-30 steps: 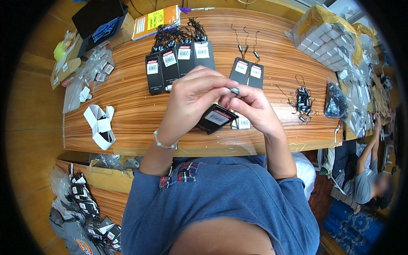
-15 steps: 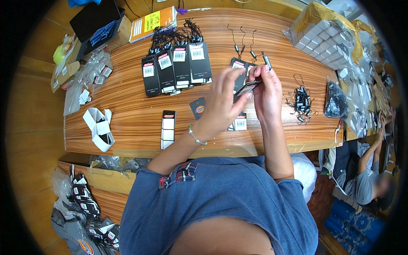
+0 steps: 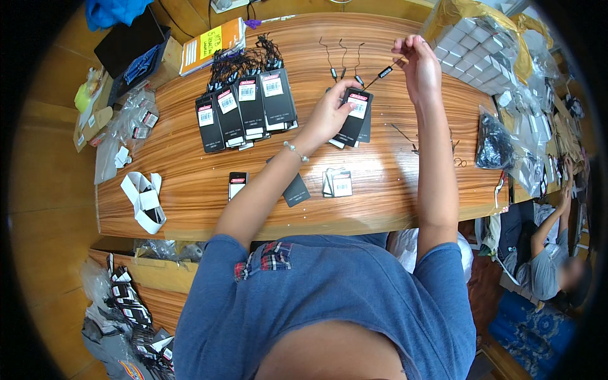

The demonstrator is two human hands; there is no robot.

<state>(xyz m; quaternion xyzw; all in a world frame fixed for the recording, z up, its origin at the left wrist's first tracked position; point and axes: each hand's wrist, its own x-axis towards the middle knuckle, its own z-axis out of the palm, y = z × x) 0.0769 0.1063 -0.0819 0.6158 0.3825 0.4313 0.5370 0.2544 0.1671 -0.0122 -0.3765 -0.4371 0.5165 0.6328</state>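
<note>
My left hand [image 3: 332,113] pinches a black hang tag [image 3: 349,130] with a white barcode sticker near its top. From the tag's top a black string runs up to the right, with a small black plastic seal [image 3: 384,72] on it. My right hand [image 3: 420,66] is closed at the string's far end, raised above the table. Beneath the held tag lie other black tags [image 3: 365,131], partly covered, their strings [image 3: 343,58] stretched toward the far side. A small stack of barcode labels [image 3: 342,184] and a loose black tag [image 3: 296,192] rest nearer to me.
Several strung tag bundles [image 3: 278,104] stand fanned at the far left. A label strip [image 3: 238,182] and a white paper roll [image 3: 140,201] lie near left. Loose strings [image 3: 457,152] are partly behind my right forearm. White boxes [image 3: 465,47] fill the far right; another person [image 3: 546,253] sits beyond.
My hands have moved apart: the right went up and right, drawing the string taut. My left hand lowered the tag, face up, over the other tags.
</note>
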